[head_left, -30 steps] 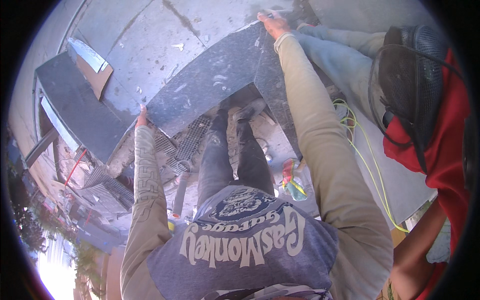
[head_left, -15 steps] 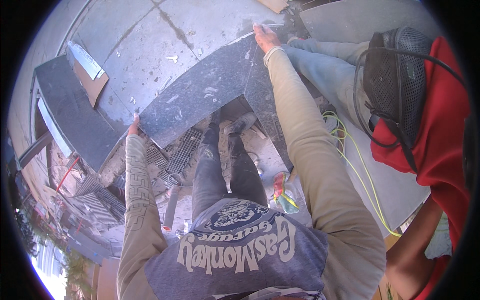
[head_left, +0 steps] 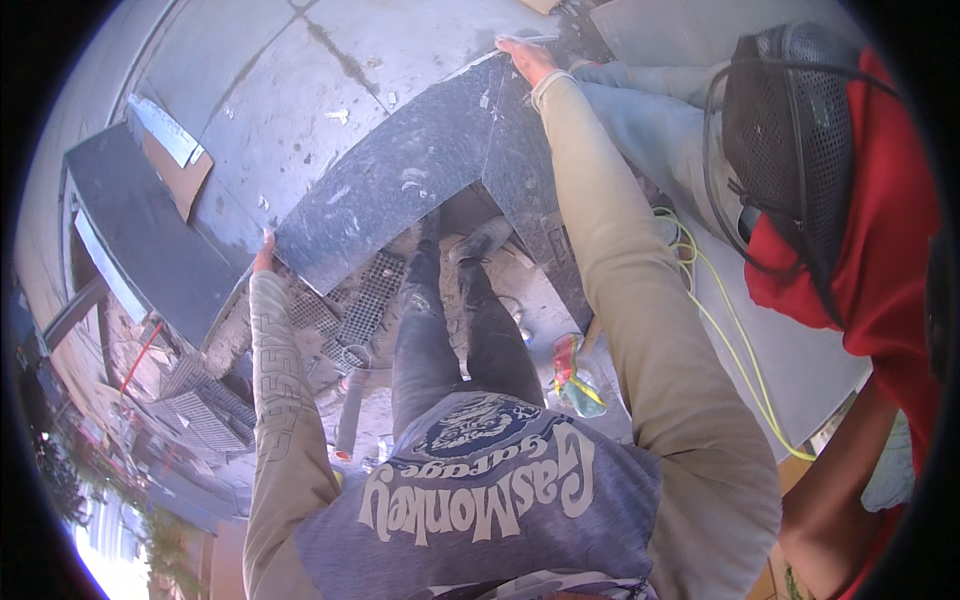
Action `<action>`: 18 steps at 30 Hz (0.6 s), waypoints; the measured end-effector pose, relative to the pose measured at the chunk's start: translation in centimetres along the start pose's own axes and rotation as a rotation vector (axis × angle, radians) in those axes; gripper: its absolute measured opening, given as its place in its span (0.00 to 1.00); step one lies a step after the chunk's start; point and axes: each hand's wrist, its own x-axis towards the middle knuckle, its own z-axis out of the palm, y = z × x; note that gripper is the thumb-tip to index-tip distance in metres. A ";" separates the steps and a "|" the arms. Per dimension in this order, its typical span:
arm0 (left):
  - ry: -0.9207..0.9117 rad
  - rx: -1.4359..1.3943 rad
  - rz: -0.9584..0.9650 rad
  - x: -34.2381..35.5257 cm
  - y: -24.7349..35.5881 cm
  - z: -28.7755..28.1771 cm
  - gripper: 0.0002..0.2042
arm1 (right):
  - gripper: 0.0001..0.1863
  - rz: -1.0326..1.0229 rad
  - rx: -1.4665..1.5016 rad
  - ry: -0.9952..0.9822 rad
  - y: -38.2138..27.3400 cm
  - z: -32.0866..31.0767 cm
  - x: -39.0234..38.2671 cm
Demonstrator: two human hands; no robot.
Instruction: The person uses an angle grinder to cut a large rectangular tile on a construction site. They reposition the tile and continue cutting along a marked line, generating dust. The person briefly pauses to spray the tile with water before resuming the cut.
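A large dark grey speckled slab, with one curved edge and a cut-out, spans the space in front of me over my dark-trousered legs. My left hand is closed on its left end, beside another dark slab. My right hand grips the far right end of the curved edge, where a thin pale strip lies along it. Both arms are outstretched. Below the cut-out are my shoes, black plastic grid mats and a coloured bag.
A co-worker in red with a black mesh bag is close on my right, legs stretched out near a coiled yellow-green hose. At left are cardboard and stacked grey grids. Paved ground lies beyond the slab.
My right hand and the slab's far end have shifted slightly left in the picture. My left hand also appears a little further left and lower, still on the slab.
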 end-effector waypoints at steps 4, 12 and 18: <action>0.101 0.024 -0.055 -1.0 0.1 0.1 0.31 | 0.32 0.125 0.004 0.017 -0.8 0.4 -0.8; 0.037 0.052 -0.022 -2.1 -0.5 1.8 0.33 | 0.38 0.014 -0.296 0.052 2.0 0.6 1.4; 0.045 0.129 0.095 4.1 -0.9 -1.9 0.40 | 0.37 0.033 -0.033 0.133 3.5 0.4 3.1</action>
